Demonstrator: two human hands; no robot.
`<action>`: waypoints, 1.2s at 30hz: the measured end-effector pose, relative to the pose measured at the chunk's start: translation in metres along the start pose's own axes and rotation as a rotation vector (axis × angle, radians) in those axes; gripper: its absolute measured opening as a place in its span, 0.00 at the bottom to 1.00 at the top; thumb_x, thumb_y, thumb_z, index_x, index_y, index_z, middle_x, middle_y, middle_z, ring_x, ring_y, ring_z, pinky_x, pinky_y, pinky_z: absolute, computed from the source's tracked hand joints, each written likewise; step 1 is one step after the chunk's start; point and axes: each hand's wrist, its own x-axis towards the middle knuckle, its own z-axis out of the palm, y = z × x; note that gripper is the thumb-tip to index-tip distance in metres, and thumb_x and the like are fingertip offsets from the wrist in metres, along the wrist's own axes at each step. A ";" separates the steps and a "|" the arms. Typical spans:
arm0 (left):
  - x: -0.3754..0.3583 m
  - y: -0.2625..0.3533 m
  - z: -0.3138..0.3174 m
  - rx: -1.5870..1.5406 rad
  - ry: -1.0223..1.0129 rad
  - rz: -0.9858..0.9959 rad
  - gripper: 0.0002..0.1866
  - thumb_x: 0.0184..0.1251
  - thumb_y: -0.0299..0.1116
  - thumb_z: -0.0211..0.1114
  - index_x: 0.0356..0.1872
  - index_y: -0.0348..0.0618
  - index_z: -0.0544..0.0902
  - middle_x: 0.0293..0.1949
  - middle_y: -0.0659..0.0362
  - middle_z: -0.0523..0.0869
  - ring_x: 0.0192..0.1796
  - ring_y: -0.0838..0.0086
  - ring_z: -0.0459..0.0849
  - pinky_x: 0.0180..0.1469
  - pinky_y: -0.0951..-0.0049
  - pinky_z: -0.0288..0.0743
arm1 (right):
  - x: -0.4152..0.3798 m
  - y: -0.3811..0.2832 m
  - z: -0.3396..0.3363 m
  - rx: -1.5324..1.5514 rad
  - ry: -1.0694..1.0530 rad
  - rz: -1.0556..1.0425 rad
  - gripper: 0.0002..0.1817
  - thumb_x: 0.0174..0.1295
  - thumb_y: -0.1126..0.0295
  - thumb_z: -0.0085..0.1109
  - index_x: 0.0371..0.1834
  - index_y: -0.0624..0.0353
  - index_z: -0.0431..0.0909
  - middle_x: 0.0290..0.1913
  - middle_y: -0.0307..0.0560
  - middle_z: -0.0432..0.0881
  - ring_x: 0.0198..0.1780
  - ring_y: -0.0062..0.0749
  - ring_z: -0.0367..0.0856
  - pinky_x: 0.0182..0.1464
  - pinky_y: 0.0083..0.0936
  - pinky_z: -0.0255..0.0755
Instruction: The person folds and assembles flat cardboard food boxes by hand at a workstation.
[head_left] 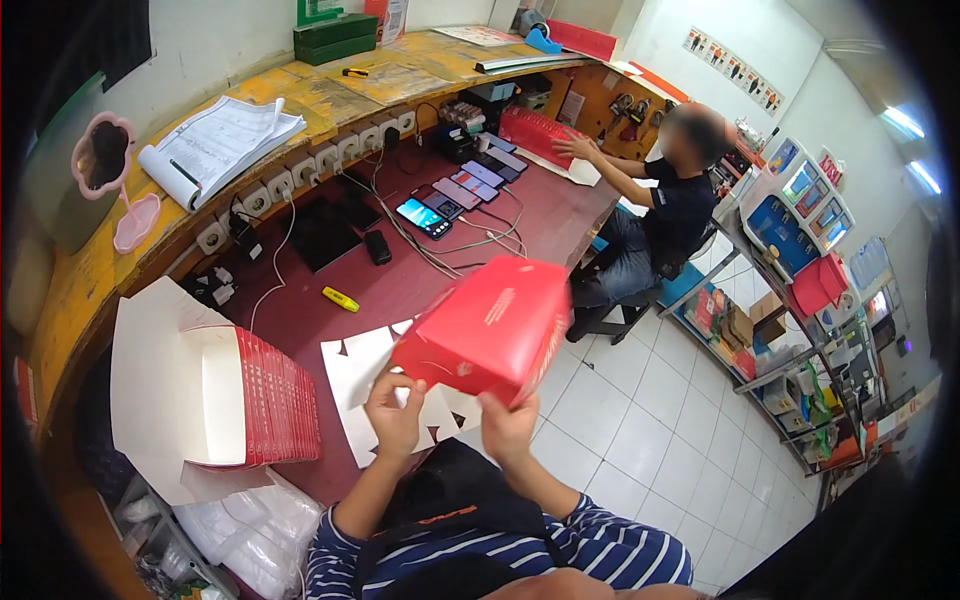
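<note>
A red cardboard box [490,318] with small white print is raised in front of me, tilted, above the table's front edge. My left hand [395,405] pinches its lower left corner, beside a pale flap that is smeared by motion. Around the lower right corner is my right hand [510,425], its fingers partly hidden behind the box. Beneath, a flat white cardboard sheet [345,410] with small cutouts lies on the table. To the left stands a stack of nested red-and-white boxes [280,400], with a large white flap [150,390] rising from it.
Several phones [425,218] with cables, a yellow highlighter [341,299] and a black pouch-like item [378,247] lie on the dark red table [300,300]. A co-worker [670,200] sits at the far right, hands on another red box [535,135]. Plastic bags [250,530] lie lower left.
</note>
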 end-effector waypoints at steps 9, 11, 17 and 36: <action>-0.007 0.006 0.008 0.318 0.145 0.227 0.06 0.44 0.22 0.64 0.24 0.37 0.76 0.44 0.49 0.73 0.48 0.65 0.71 0.51 0.70 0.61 | -0.006 0.015 0.017 0.365 -0.059 0.158 0.18 0.48 0.85 0.55 0.44 0.64 0.69 0.44 0.47 0.75 0.48 0.30 0.72 0.53 0.29 0.63; -0.005 0.015 0.013 0.212 0.118 0.176 0.05 0.46 0.19 0.62 0.25 0.36 0.76 0.46 0.49 0.71 0.49 0.66 0.70 0.52 0.72 0.59 | -0.009 0.011 0.031 0.415 -0.069 0.290 0.19 0.47 0.86 0.55 0.45 0.63 0.69 0.44 0.47 0.75 0.48 0.32 0.73 0.54 0.31 0.64; 0.008 0.024 -0.004 -0.740 -0.086 -0.667 0.18 0.61 0.42 0.48 0.49 0.44 0.68 0.47 0.57 0.75 0.51 0.73 0.71 0.52 0.69 0.63 | -0.004 0.025 -0.002 -0.534 -0.421 -0.182 0.19 0.44 0.82 0.59 0.43 0.63 0.72 0.40 0.48 0.77 0.47 0.37 0.73 0.52 0.36 0.64; 0.020 0.036 -0.054 -0.922 -0.032 -0.497 0.33 0.54 0.54 0.55 0.49 0.31 0.66 0.44 0.50 0.75 0.42 0.65 0.79 0.42 0.69 0.74 | 0.036 -0.027 -0.017 0.161 -0.143 0.545 0.10 0.55 0.73 0.53 0.39 0.64 0.72 0.37 0.44 0.77 0.37 0.24 0.77 0.40 0.23 0.72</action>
